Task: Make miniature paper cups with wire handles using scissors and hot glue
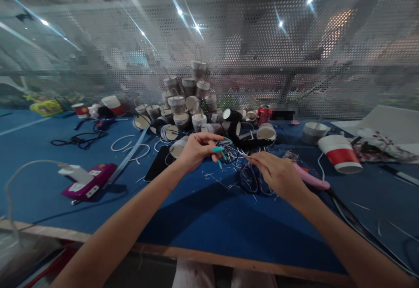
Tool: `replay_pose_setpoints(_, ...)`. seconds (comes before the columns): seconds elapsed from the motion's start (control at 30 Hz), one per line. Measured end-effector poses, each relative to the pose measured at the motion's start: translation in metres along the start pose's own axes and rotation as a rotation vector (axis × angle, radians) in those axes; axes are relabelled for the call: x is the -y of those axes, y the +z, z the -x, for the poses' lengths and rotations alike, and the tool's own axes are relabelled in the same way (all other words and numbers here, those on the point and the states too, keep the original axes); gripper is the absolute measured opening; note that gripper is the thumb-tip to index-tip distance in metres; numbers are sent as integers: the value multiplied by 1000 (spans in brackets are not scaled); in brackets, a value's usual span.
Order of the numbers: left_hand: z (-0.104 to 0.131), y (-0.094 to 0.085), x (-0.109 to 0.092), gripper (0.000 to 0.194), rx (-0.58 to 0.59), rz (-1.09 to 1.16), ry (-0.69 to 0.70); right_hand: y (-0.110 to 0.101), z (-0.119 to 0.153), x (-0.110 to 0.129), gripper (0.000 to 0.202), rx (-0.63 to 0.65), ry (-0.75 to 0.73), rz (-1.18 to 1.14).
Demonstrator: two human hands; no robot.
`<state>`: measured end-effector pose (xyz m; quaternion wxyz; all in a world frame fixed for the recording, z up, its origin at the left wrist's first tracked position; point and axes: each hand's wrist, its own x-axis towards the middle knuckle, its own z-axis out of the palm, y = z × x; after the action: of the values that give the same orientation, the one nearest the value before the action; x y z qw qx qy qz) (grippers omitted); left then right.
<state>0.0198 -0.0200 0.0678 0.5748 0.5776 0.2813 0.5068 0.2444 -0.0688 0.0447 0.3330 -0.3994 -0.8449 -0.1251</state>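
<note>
A: What is the right hand (273, 174) doing?
B: Its grip is pinching a thin silver piece (242, 152), which points left toward the other hand. It is too blurred to name.

A: And the left hand (196, 150)?
B: It is just beside the piece's far end, fingers bent. Teal tips (217, 149) show there, nails or something held. I can't tell whether that grip is pinching anything.

A: So where is the silver piece?
B: Between the two hands, above the tabletop (209, 227), near the middle. Pale scraps (233, 155) lie around and below it, and dark blue loops (249, 179) sit just below the right hand.

A: What is near the hands?
B: A pink tool (312, 177) lies beside the right wrist. A black slab (159, 163) lies partly behind the left forearm.

A: Farther back?
B: Many cups (176, 104), some piled up, some on their sides, with a red can (262, 115) to their right.

A: Anything at the sides?
B: A purple power strip (88, 183) on the left, a white plug (77, 173) in it; a red-and-white cup (340, 153) tilted on the right, near white flowers (376, 142).
</note>
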Motion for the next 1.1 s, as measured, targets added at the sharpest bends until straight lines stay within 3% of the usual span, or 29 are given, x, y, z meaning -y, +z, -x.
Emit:
replay_pose_setpoints(0.9, 1, 1, 0, 24, 72, 42, 28, 5, 1, -3, 28, 52, 31, 14)
replay_pose_setpoints(1.1, 2, -1, 0, 54, 100, -29, 35, 3, -1, 0, 22, -10, 103, -80)
